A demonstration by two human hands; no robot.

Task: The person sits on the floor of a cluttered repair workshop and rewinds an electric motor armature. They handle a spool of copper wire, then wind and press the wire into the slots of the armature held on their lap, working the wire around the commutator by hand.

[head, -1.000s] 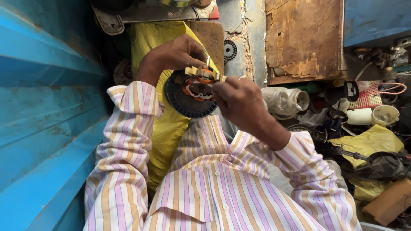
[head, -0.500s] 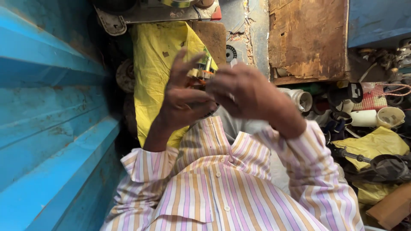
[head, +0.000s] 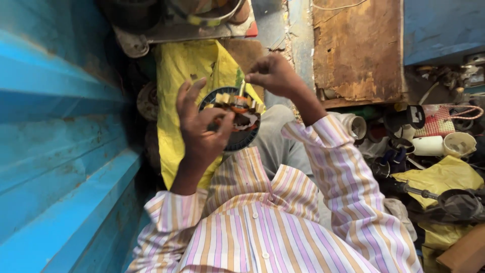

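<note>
Between both hands, round stator faces upward toward camera.

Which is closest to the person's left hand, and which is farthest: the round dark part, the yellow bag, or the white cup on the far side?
From the left hand, in the head view:
1. Round dark part: the hand holds it, so it is nearest.
2. Yellow bag: right behind the hand, toward the blue wall.
3. White cup: farthest, among the clutter on the right-hand side.
</note>
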